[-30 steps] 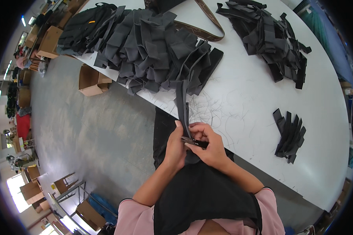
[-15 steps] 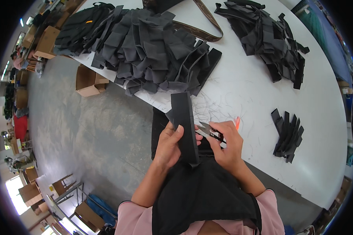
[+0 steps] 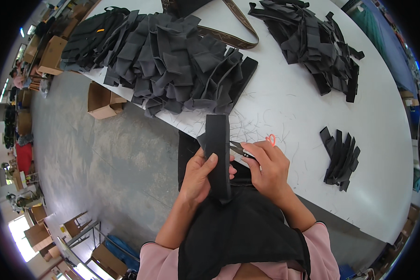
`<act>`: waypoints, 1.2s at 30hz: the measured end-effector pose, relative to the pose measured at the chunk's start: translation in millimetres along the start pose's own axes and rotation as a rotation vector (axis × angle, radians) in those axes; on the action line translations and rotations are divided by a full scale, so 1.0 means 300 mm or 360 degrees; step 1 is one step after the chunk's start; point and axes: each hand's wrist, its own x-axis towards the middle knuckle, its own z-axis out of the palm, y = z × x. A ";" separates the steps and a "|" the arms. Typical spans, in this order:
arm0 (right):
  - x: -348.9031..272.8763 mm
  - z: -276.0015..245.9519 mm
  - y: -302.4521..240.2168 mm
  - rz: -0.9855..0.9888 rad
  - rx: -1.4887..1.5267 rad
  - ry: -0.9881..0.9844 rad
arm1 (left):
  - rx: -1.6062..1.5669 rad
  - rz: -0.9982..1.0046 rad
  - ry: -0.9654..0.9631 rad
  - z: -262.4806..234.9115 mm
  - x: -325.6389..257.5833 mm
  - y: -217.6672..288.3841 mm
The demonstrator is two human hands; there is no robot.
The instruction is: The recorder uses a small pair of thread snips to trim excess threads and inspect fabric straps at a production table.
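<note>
Head view: the left hand (image 3: 197, 176) is clamped on a black strip (image 3: 218, 158), thumb on top, fingertips showing past its right edge. The strip stands lengthwise before the table (image 3: 294, 112), its lower end over the apron (image 3: 242, 231). The right hand (image 3: 273, 170), apart from the left, grips snips (image 3: 241, 150), blades at the strip's right edge; whether they touch, I cannot tell. Beyond lies a large pile (image 3: 172, 65); a small pile (image 3: 339, 158) lies right.

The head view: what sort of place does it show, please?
Probably a sewing workshop: the dark fabric pile, the loose thread ends on the white table and the snips in the right hand suggest it.
</note>
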 end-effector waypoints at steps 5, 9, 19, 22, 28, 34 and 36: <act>-0.002 -0.003 0.003 -0.0013 0.0050 -0.0020 | -0.0024 -0.0008 -0.0017 -0.006 -0.005 -0.002; -0.014 0.009 0.012 -0.0011 0.0099 0.0053 | 0.0011 -0.0032 -0.0012 0.001 -0.006 0.003; -0.044 0.014 0.023 0.0050 0.0340 0.0254 | 0.0133 -0.0034 -0.0036 -0.002 -0.009 0.013; -0.035 0.017 0.025 0.0043 0.0343 0.0178 | 0.0170 -0.0051 -0.0012 0.005 -0.012 0.018; -0.029 0.002 0.001 0.0154 0.0475 0.0071 | 0.0249 -0.0081 -0.0006 0.009 -0.013 0.017; -0.018 0.028 -0.002 0.0033 0.0357 -0.0106 | 0.0309 -0.0072 -0.0019 0.022 -0.019 0.006; -0.013 0.034 0.000 -0.0037 0.0320 -0.0080 | 0.0300 -0.0092 -0.0008 0.032 -0.021 0.009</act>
